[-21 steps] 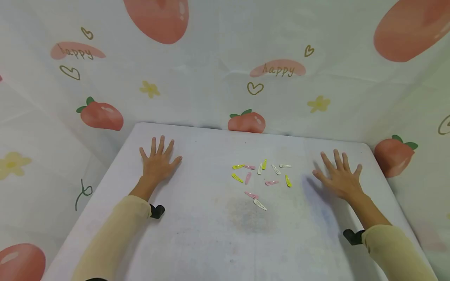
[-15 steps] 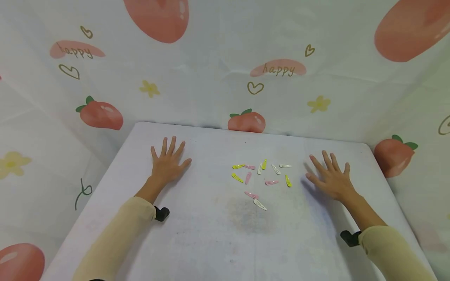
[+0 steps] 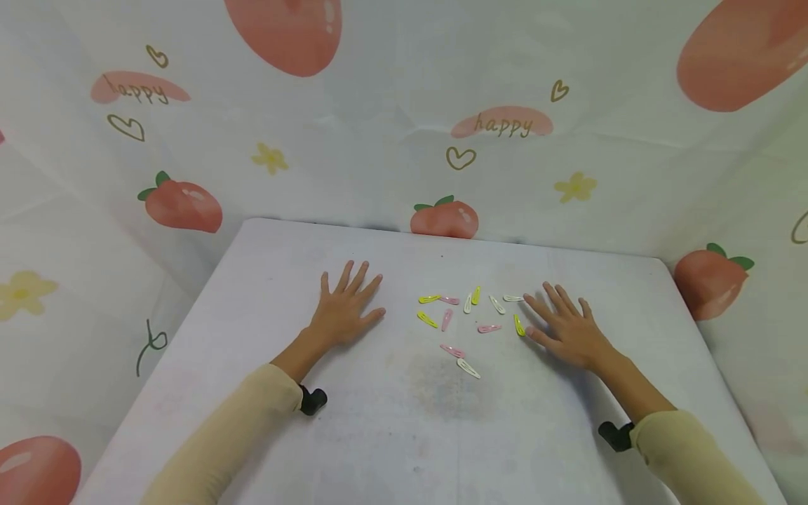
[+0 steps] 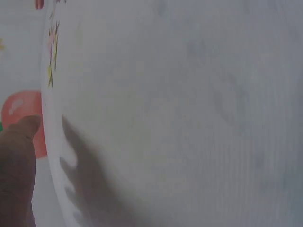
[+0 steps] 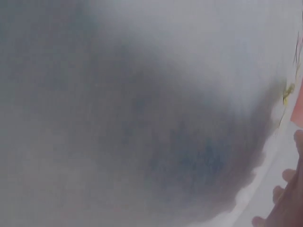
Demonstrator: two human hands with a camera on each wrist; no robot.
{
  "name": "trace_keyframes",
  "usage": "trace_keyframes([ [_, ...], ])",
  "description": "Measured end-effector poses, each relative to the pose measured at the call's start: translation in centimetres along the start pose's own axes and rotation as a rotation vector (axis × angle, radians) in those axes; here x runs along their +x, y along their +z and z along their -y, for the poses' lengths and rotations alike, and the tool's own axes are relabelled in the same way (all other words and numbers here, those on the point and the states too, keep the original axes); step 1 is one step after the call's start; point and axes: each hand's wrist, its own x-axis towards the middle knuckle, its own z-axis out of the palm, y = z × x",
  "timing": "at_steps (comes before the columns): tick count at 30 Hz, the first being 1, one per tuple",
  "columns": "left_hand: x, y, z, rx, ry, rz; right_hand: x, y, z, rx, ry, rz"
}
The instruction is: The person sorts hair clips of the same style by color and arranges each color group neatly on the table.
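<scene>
Left hand (image 3: 341, 314) and right hand (image 3: 570, 335), both spread, had moved inward; I judged hair clips (image 3: 489, 328) within reach.

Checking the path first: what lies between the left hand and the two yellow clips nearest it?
Only bare white tabletop lies between the left hand and those yellow clips, as the head view shows.

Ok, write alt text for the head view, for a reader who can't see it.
A person's left hand and right hand, both spread open, flank twelve small yellow, pink and white hair clips scattered on a white table. Neither hand holds anything. Behind the table is a white, fruit-patterned backdrop.
</scene>
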Motion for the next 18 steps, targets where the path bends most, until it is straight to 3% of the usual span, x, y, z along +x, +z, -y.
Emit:
trace_keyframes([
  [3,0.1,0.2,-1.0,-0.005,0.046,0.022,0.1,0.2,0.3,0.053,-0.001,0.003],
  [8,0.2,0.4,-2.5,-0.090,0.111,0.072,0.5,0.5,0.5,0.169,0.006,0.007],
  [18,0.6,0.8,-4.2,-0.120,0.146,0.154,0.8,0.8,0.5,0.292,-0.019,0.011],
])
